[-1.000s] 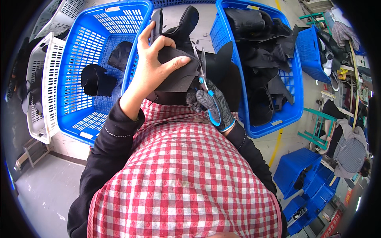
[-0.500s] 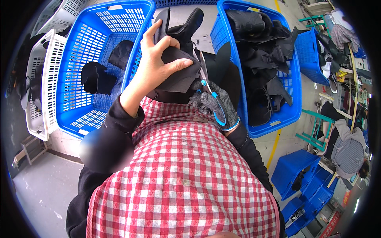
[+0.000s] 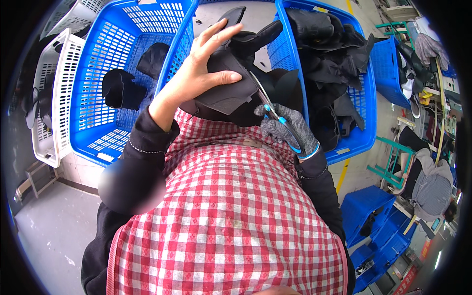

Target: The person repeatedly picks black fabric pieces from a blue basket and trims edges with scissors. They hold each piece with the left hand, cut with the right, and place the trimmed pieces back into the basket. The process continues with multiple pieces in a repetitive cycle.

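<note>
In front of my apron I have a black shoe upper (image 3: 227, 91), its flat, dark grey panel facing up. My bare left hand (image 3: 204, 66) holds it from the left, thumb pressed on the panel and the other fingers reaching over its far side. My right hand (image 3: 290, 129), in a grey knit glove, grips a pair of scissors (image 3: 264, 93) with blue-and-black handles. Their blades point away from me along the panel's right edge. Whether they touch the material I cannot tell. More black parts of the piece stick out beyond my left fingers.
A blue crate (image 3: 105, 73) with a few black pieces stands at the left, beside a white crate (image 3: 61, 98). Close on the right, another blue crate (image 3: 366, 123) is heaped with black pieces. More blue bins (image 3: 366, 209) and a green frame (image 3: 393, 162) stand farther right.
Both hands have shifted right with the shoe upper and scissors. My left fingers have swung rightward over the piece, and the scissor blades look closer together.
</note>
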`<state>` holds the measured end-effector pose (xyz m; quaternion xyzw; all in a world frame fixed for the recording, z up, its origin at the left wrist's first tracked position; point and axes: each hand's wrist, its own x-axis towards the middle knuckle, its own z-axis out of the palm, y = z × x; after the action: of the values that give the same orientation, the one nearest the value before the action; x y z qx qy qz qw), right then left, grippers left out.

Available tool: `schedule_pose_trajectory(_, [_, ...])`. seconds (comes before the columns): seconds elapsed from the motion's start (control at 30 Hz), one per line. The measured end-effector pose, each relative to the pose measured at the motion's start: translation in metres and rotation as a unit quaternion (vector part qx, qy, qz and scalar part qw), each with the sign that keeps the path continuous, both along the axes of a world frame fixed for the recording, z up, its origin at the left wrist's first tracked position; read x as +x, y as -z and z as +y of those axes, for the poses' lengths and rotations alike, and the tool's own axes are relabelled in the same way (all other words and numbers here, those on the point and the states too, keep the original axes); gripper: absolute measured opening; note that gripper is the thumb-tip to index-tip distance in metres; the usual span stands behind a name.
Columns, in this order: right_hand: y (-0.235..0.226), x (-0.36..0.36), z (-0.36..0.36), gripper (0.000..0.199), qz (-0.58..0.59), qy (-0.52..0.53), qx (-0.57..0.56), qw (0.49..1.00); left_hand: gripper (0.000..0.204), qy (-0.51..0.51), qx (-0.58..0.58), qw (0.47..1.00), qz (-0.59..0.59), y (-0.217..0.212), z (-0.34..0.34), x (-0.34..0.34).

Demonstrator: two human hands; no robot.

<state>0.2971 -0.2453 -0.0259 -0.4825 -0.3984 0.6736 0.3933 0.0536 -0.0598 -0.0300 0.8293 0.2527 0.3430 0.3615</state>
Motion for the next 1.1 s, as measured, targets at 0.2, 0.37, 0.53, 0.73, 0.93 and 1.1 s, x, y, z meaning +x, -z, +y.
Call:
schedule_pose_trajectory(0.2, [0.007, -0.003, 0.003, 0.040, 0.056, 0.024, -0.012, 0.998, 0.112, -0.022, -0.014, 1.000, 0.007, 0.004, -0.006, 0.005])
schedule_pose_trajectory(0.37, [0.009, 0.001, 0.004, 0.043, 0.025, 0.012, -0.005, 1.000, 0.112, -0.025, -0.012, 0.999, 0.024, 0.004, -0.006, 0.003])
schedule_pose_trajectory(0.53, [0.011, 0.004, 0.005, 0.041, 0.028, 0.006, 0.016, 0.999, 0.112, -0.033, -0.010, 0.999, 0.030, 0.006, -0.008, 0.004])
schedule_pose_trajectory(0.73, [0.004, 0.000, 0.009, 0.033, -0.026, 0.011, 0.033, 0.999, 0.114, -0.031, -0.001, 0.999, 0.029, 0.007, -0.009, 0.007])
schedule_pose_trajectory(0.93, [-0.001, -0.001, 0.013, 0.039, -0.156, -0.007, 0.038, 0.987, 0.115, -0.038, 0.027, 0.998, 0.043, 0.008, -0.012, 0.009])
schedule_pose_trajectory(1.1, [0.000, -0.003, 0.016, 0.042, -0.131, 0.000, 0.040, 0.991, 0.115, -0.036, 0.001, 0.999, 0.021, 0.008, -0.012, 0.008])
